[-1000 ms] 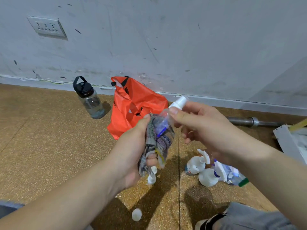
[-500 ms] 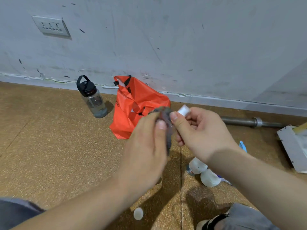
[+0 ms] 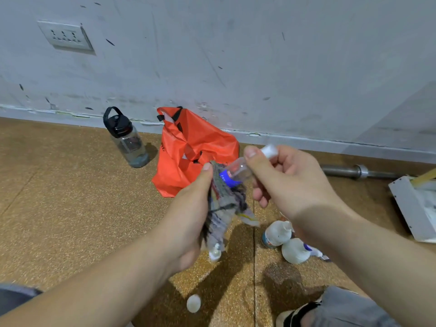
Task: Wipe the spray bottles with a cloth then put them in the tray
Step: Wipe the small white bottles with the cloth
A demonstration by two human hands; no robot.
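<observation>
Progress check: one bottle is being wiped, and no bottle can be confirmed as stowed.

1. Your left hand (image 3: 188, 220) grips the bunched striped cloth (image 3: 226, 208), with the thumb pressed on its upper edge.
2. Your right hand (image 3: 290, 182) pinches the small clear spray bottle (image 3: 238, 172) at its neck, just below the white cap (image 3: 269, 151). The bottle is held in the air between both hands, tilted. Its blue-labelled lower body sits against the cloth.
3. Two white trigger spray bottles (image 3: 277, 233) (image 3: 296, 251) lie on the cork floor (image 3: 70, 208) below your right forearm, touching each other. A further small bottle (image 3: 215, 252) shows under the hanging end of the cloth. None of these is in the tray, so treat them as outstanding.
4. The white tray (image 3: 415, 208) sits at the right edge of the view, well apart from the bottles. Its contents are cut off and blurred, so you cannot tell whether any bottle is already inside.
5. A small white round part (image 3: 193, 303) lies loose on the floor near your legs. Its origin cannot be determined.

Judged status: early stage. Finish wiping the held bottle, transfer it to the tray, then process each bottle on the floor.
</observation>
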